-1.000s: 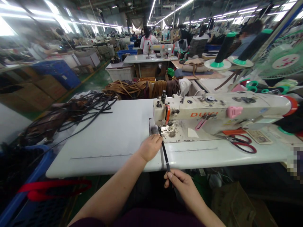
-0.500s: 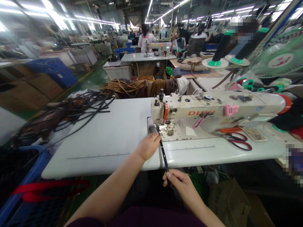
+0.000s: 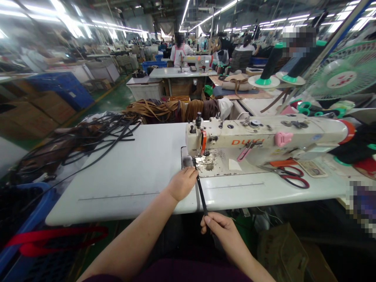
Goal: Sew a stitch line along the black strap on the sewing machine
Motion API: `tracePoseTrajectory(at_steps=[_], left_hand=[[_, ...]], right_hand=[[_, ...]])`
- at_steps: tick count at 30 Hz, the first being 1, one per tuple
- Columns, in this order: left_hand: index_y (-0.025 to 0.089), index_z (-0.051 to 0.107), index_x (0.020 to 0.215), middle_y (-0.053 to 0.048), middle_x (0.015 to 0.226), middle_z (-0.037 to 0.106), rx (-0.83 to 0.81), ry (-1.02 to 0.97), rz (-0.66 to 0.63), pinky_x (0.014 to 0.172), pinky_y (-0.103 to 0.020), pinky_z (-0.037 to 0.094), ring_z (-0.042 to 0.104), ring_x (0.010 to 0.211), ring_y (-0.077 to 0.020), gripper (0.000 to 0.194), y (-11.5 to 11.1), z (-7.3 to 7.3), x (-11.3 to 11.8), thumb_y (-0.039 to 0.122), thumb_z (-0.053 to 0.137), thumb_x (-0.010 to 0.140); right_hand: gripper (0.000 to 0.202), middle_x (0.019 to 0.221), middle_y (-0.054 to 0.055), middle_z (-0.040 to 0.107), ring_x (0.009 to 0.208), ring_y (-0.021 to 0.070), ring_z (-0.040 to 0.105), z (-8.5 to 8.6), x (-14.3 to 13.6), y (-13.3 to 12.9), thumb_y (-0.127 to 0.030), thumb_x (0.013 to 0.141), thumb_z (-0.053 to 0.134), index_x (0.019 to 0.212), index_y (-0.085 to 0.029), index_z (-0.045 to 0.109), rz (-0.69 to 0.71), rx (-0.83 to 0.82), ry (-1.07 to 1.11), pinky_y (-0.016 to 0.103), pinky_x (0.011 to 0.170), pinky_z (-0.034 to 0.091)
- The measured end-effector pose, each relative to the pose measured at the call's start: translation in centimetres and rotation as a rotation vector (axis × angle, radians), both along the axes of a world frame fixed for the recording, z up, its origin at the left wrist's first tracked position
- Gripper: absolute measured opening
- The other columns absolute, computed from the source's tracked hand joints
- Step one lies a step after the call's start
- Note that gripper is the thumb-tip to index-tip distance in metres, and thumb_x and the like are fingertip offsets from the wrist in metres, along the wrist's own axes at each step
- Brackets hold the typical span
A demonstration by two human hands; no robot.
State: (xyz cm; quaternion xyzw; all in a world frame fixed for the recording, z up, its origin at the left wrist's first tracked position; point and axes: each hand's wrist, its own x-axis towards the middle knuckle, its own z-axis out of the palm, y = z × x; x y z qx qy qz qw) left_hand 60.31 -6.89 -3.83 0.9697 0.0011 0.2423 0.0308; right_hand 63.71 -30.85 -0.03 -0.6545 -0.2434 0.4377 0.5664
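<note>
Nearest, just below the front edge of the desk [image 3: 117,172], the black strap [image 3: 202,196] is pinched between the thumb and curled fingers of the right hand [image 3: 219,225]; its lower end is hidden there. From that grip it is stretched in a nearly straight line up over the edge, so it may be judged light, narrow and flexible, not fragile but easily twisted; whether its surface is slippery cannot be told. It is probably best held by its flat faces, with gentle tension applied at the near end. Farther in, the fingers of the left hand [image 3: 182,184] are laid at the strap's left side, their tips touching it; whether it is pinched there or only pressed down cannot be told. Beyond those fingertips, the strap is led to the needle area of the sewing machine [image 3: 252,135], where it is lost from clear view.
</note>
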Motion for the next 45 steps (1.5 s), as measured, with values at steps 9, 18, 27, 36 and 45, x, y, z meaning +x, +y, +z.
tracePoseTrajectory(at_steps=[9, 18, 27, 36, 45], left_hand=[[0.014, 0.058, 0.122, -0.016, 0.129, 0.064, -0.069, 0.033, 0.029, 0.116, -0.047, 0.05, 0.06, 0.129, -0.0277, 0.023, 0.2, 0.2, 0.4, 0.015, 0.051, 0.1], [0.015, 0.062, 0.114, -0.015, 0.121, 0.068, -0.013, -0.002, 0.009, 0.112, -0.043, 0.053, 0.065, 0.121, -0.0259, 0.018, 0.0, -0.2, 0.1, 0.017, 0.047, 0.103], [0.017, 0.065, 0.106, -0.013, 0.113, 0.07, 0.031, -0.04, 0.005, 0.104, -0.042, 0.057, 0.069, 0.111, -0.0244, 0.018, -0.1, 0.2, 0.0, 0.015, 0.047, 0.102], [0.017, 0.063, 0.103, -0.013, 0.115, 0.068, 0.027, 0.012, 0.016, 0.104, -0.042, 0.056, 0.068, 0.109, -0.0242, 0.016, -0.1, 0.5, -0.1, 0.014, 0.048, 0.102], [0.017, 0.063, 0.103, -0.014, 0.116, 0.069, 0.026, 0.012, 0.021, 0.102, -0.042, 0.057, 0.069, 0.108, -0.0248, 0.014, -0.1, 0.4, 0.0, 0.016, 0.05, 0.101]], right_hand=[[0.053, 0.069, 0.005, 0.069, 0.07, 0.0196, 0.059, -0.2, 0.1, -0.1, -0.067, 0.091, 0.066, 0.074, -0.018, 0.076, 0.003, 0.0, -0.009, 0.031, 0.068, 0.042], [0.053, 0.069, 0.004, 0.068, 0.071, 0.0194, 0.058, -0.6, 0.0, -0.1, -0.068, 0.09, 0.067, 0.074, -0.018, 0.074, 0.015, 0.016, 0.048, 0.03, 0.069, 0.042], [0.038, 0.074, 0.001, 0.059, 0.073, 0.0184, 0.052, -0.6, 0.2, 0.2, -0.054, 0.085, 0.076, 0.071, -0.019, 0.069, 0.021, 0.052, -0.132, 0.03, 0.07, 0.04], [0.047, 0.071, 0.004, 0.071, 0.065, 0.0178, 0.057, -0.4, -0.1, 0.9, -0.065, 0.089, 0.07, 0.091, -0.018, 0.075, -0.011, 0.032, 0.087, 0.029, 0.063, 0.043], [0.052, 0.07, 0.005, 0.071, 0.067, 0.018, 0.055, -0.1, -0.2, 0.2, -0.069, 0.088, 0.07, 0.082, -0.018, 0.078, -0.038, 0.018, 0.042, 0.03, 0.065, 0.041]])
